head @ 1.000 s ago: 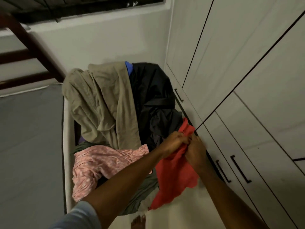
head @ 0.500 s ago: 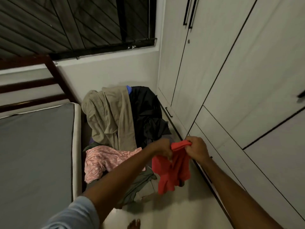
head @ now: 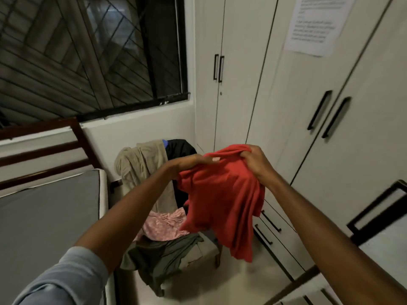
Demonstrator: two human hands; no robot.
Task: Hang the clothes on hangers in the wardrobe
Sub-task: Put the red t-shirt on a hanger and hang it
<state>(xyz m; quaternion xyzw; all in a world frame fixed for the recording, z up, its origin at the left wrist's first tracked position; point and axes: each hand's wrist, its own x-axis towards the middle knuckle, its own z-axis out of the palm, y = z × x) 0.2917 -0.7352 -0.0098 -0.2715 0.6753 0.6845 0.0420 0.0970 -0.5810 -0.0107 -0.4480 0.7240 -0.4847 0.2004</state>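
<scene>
1. Red garment (head: 222,194) held up before the closed wardrobe (head: 286,106), left hand (head: 198,162) and right hand (head: 253,159) both gripping its top edge.
2. No hanger visible; chair pile (head: 154,194) waits, hanging hardly begun.

A big window (head: 92,53) fills the top at 11 o'clock. It has a dark frame and a metal grille with slanted bars, and it is dark outside. Under it is a plain white wall (head: 136,137). At 9 o'clock is a bed with a dark wooden headboard (head: 44,146) and a grey mattress (head: 48,221) with a white edge. From 12 to 3 o'clock stand tall white cupboard doors (head: 242,84) with black handles (head: 319,110). A sheet of paper (head: 317,23) with blurry writing is stuck high at 1 o'clock. Low drawers (head: 284,241) sit at 4 o'clock. The floor (head: 231,282) at 6 o'clock is pale. The light is dim.
</scene>
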